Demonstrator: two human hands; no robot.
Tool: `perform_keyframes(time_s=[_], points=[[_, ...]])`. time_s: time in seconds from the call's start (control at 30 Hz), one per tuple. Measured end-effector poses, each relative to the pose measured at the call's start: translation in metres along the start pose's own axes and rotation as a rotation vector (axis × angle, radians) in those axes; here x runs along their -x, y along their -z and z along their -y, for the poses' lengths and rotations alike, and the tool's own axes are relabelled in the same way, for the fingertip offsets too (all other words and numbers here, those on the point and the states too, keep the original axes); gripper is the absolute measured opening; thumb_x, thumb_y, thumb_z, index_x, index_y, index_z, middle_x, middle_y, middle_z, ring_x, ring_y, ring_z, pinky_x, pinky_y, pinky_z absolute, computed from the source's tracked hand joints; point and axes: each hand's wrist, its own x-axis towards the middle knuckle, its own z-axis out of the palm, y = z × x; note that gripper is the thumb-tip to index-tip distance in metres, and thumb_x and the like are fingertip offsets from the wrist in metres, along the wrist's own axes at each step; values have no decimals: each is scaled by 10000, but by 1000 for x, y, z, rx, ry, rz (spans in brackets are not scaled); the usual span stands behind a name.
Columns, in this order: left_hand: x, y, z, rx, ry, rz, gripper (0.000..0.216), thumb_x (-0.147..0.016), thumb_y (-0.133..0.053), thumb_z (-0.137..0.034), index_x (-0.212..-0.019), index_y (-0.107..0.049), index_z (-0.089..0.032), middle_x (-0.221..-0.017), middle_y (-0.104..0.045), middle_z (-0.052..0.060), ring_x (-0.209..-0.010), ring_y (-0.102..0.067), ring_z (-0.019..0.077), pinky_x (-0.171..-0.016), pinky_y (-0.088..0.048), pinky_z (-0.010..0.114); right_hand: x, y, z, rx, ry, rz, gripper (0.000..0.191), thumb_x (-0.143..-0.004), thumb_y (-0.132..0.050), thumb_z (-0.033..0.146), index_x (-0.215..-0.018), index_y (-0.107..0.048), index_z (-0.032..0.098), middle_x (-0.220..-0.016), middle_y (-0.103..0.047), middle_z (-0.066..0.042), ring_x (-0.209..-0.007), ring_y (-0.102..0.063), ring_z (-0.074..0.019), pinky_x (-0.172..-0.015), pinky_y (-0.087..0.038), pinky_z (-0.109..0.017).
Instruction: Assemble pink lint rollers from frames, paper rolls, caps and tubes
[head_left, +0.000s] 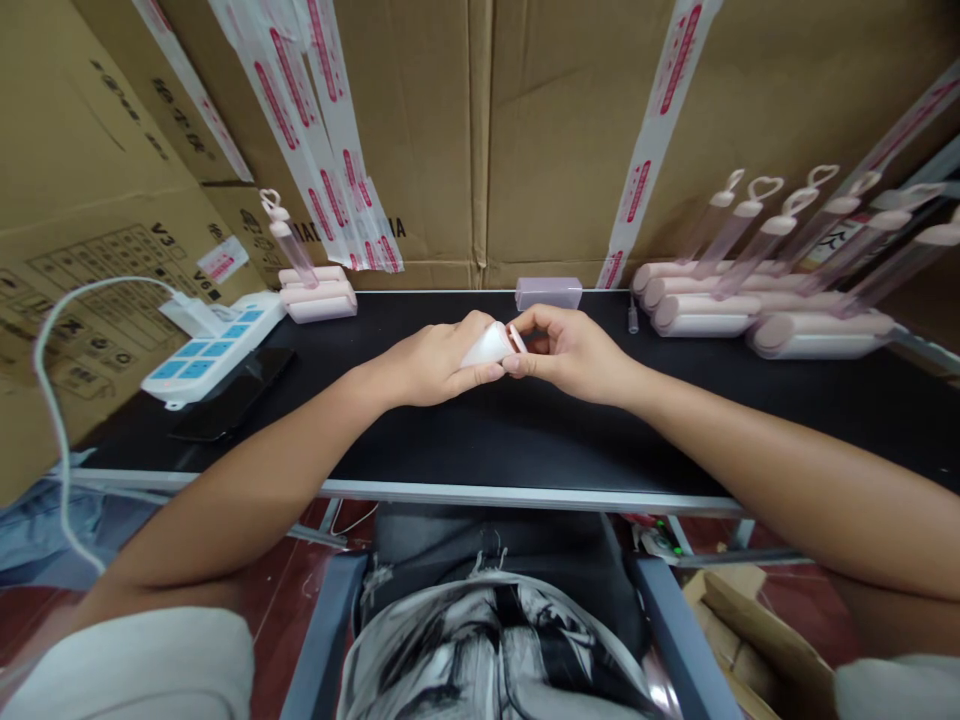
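Observation:
My left hand (435, 362) is wrapped round a small white and pink roller piece (491, 345) above the middle of the black table (480, 440). My right hand (570, 350) meets it from the right, fingers pinched on the pink end of the same piece. Both hands hover just over the table top, close together.
Several pink rollers with clear heart-topped handles (757, 300) lie at the back right. A smaller stack of pink rollers (319, 292) is at the back left, beside a white power strip (214, 348) and a dark phone (232, 405). A pale pink box (548, 293) stands behind my hands. Cardboard walls enclose the table.

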Motion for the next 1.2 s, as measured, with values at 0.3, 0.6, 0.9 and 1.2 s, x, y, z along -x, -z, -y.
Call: perform_keyframes(time_s=[0.3, 0.6, 0.9, 1.2], points=[[-1, -1, -2, -23, 61, -11, 629, -1051, -475, -717, -1413, -539, -206, -1164, -789, 125, -905, -772, 307, -707, -476, 334, 2, -7, -5, 187, 89, -60, 559, -786, -904, 690, -1034, -754, 212, -1000, -795, -73, -851, -722, -252, -738, -581, -376], [1, 3, 9, 31, -20, 40, 604, -1007, -580, -711, -1398, -597, -251, -1123, -788, 73, -913, -751, 269, -707, -454, 303, 4, -7, -3, 225, 66, -33, 491, -808, -908, 630, -1043, -812, 209, -939, -808, -47, -771, -703, -219, -732, -554, -360], [-6, -3, 21, 303, 35, -218, 762, -931, -653, -782, -1424, -644, -201, -1233, -779, 89, -1046, -728, 262, -876, -520, 322, 0, 6, -5, 178, 144, -126, 594, -874, -863, 624, -1326, -714, 269, -1220, -796, -90, -918, -751, -251, -901, -642, -443], [-16, 1, 49, 569, 268, -437, 624, -901, -699, -696, -1231, -648, -170, -1075, -747, 103, -875, -676, 224, -704, -510, 307, -43, 107, -73, 1000, 121, -206, 661, -986, -620, 332, -1603, -566, 100, -1729, -481, -258, -1640, -424, -434, -1357, -324, -658]])
